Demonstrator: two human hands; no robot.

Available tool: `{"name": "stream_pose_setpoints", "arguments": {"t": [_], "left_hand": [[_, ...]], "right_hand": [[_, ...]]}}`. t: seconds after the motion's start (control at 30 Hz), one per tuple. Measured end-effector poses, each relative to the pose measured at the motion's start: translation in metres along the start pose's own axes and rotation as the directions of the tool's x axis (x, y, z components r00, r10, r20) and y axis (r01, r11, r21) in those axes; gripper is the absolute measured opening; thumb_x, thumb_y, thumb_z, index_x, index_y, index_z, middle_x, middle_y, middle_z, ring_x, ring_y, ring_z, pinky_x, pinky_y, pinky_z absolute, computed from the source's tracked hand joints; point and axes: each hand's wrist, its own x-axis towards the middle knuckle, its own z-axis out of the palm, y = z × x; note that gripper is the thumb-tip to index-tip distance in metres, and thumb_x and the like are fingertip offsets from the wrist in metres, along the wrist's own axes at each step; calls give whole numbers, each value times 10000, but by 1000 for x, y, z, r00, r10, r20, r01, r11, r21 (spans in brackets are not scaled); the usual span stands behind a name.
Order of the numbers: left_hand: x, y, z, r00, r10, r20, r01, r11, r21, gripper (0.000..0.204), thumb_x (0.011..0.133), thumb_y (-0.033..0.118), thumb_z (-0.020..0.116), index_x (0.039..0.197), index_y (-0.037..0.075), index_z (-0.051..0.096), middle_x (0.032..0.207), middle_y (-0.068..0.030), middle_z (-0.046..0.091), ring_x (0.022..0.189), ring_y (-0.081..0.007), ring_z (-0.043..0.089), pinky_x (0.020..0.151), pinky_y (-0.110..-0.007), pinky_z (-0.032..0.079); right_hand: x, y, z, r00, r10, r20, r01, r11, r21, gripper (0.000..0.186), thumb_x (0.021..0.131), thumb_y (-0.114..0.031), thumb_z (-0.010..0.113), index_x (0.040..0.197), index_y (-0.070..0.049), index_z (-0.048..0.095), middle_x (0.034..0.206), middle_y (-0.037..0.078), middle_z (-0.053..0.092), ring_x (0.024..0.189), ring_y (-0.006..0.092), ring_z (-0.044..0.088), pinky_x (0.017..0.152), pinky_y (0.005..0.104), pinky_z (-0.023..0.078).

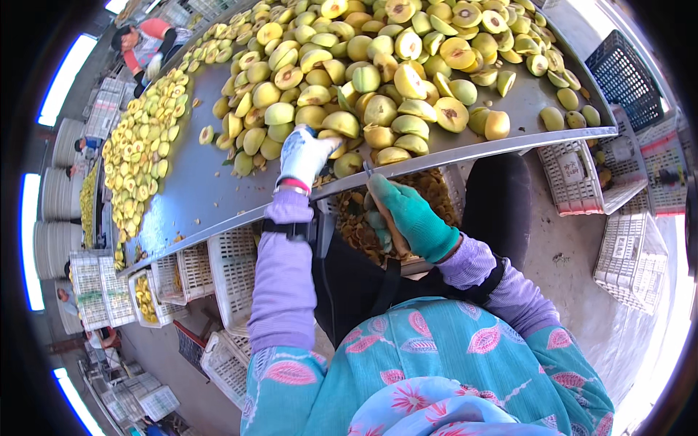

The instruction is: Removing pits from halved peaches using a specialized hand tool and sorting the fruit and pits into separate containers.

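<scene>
Yellow-green stone fruit (378, 110), like peaches or plums, many of them halved, lies heaped on a sloping grey metal table (211, 190). My left hand (304, 155), in a white glove with blue fingertips, reaches over the table's near edge. Its fingers are closed round a brownish-yellow fruit half (329, 136) at the front of the heap. Just outside that edge, my right hand (416, 215) in a green glove is wrapped round a knife (367, 169). The short grey blade points up toward the table; the glove hides much of the handle.
Below the table edge, between my knees, a crate holds brownish fruit scraps (360, 243). White plastic crates (234, 272) stand at left, more crates (631, 251) at right. A dark crate (624, 76) is at far right. Another person (149, 47) works at the table's far left.
</scene>
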Motion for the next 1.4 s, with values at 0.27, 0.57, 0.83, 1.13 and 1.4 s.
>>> {"name": "stream_pose_setpoints", "arguments": {"t": [0.27, 0.57, 0.83, 1.13, 1.4], "left_hand": [[-84, 9, -21, 991, -87, 103, 111, 83, -990, 259, 853, 69, 577, 1089, -37, 586, 1016, -112, 615, 886, -186, 605, 807, -294, 490], [-108, 0, 1, 996, -35, -85, -67, 346, -936, 392, 968, 321, 424, 1132, -24, 510, 986, -143, 607, 879, -238, 613, 800, -352, 513], [-116, 16, 3, 993, -115, 17, 11, -55, -998, 323, 953, 278, 477, 1065, -21, 528, 975, -139, 588, 848, -250, 612, 791, -397, 532], [-117, 22, 4, 983, -118, 140, 139, -19, -990, 255, 933, 206, 492, 1001, -36, 536, 805, -151, 628, 628, -256, 637, 564, -340, 545], [-138, -28, -15, 944, -327, -43, -40, 16, -999, 301, 924, 286, 504, 998, 2, 568, 829, -102, 609, 728, -191, 591, 653, -310, 510]], "right_hand": [[35, 18, 22, 599, -795, 93, 538, 314, -782, 316, 903, -322, 544, 775, -35, 507, 578, 179, 537, 556, 381, 562, 478, 472, 423], [30, 45, 30, 652, -755, 68, 505, 365, -782, 316, 920, -322, 520, 805, -28, 510, 562, 197, 522, 541, 393, 554, 462, 474, 417], [22, 48, 35, 761, -648, 44, 496, 536, -683, 285, 932, -274, 501, 840, -6, 528, 575, 202, 526, 551, 386, 550, 466, 459, 413], [-12, 16, 55, 968, -249, -38, 209, 877, -432, 362, 955, -376, 439, 928, -29, 539, 562, 58, 458, 427, 177, 459, 414, 332, 394], [1, 22, 47, 421, -66, 904, -773, 495, 396, 424, 946, -495, 372, 863, -106, 519, 562, -53, 400, 401, 83, 338, 400, 236, 274]]}}
